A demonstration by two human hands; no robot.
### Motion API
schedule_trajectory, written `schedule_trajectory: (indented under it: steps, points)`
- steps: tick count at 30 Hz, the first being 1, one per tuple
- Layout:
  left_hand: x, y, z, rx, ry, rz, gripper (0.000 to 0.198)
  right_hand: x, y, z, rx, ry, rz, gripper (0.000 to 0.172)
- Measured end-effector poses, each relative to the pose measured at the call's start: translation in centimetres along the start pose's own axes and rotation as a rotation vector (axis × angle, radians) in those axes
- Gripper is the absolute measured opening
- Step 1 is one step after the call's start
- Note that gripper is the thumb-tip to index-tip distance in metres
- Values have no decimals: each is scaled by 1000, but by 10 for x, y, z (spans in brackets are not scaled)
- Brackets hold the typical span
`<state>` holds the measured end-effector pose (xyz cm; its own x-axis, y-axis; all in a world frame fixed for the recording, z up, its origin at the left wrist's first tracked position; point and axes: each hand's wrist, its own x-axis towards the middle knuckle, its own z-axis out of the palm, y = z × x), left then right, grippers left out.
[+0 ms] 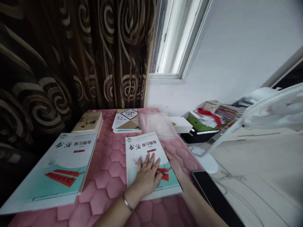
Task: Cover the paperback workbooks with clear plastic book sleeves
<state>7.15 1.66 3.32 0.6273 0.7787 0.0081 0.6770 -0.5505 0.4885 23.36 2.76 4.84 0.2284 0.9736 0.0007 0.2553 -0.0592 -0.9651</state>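
A calligraphy workbook (142,148) with a white and teal cover lies on the pink quilted tabletop (112,170) in front of me. My left hand (148,173), a silver bangle on its wrist, rests flat on the cover with fingers spread. Along the workbook's right edge is my right hand (175,165), slightly blurred, its fingers stretched out beside the pages. To the left lies a stack of matching calligraphy workbooks (63,167). Clear plastic sheeting (157,124) is spread behind the workbook in front of me.
Tan books (88,122) and a small pile of exercise books (126,119) sit at the back. A dark phone-like slab (213,195) lies at the right edge. Beyond it stand a white fan (236,123) and a box of papers (201,126). A patterned curtain (94,63) hangs behind.
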Motion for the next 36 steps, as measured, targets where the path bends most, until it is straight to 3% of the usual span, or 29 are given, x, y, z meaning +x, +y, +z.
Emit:
schedule_trajectory:
  steps: [3, 5, 10, 14, 20, 25, 30, 33, 36]
  points:
    - [-1, -6, 10, 32, 20, 4, 64, 9, 7, -11, 18, -107, 191, 57]
    - [-1, -8, 15, 66, 30, 6, 65, 11, 15, -15, -16, -125, 211, 50]
    - [-3, -9, 18, 176, 72, -38, 60, 15, 27, -17, -204, -19, 120, 30]
    - [-6, -24, 15, 269, 135, -179, 59, 15, 32, -15, -419, 34, 24, 31]
    - [-16, -53, 5, 319, 207, -421, 59, 3, 37, -6, -729, 76, -39, 43]
    - [-21, -47, -6, 304, 319, -593, 51, -4, 32, 1, -972, 49, 10, 43]
    - [-7, -46, -22, 72, 410, -596, 39, -5, 29, 2, -1045, 52, 8, 44]
    - [-4, -57, -31, 19, 432, -592, 44, -6, 25, 5, -1048, 30, -3, 45]
    - [-15, -73, -41, 44, 460, -591, 45, -12, 16, 18, -1053, -26, -23, 46]
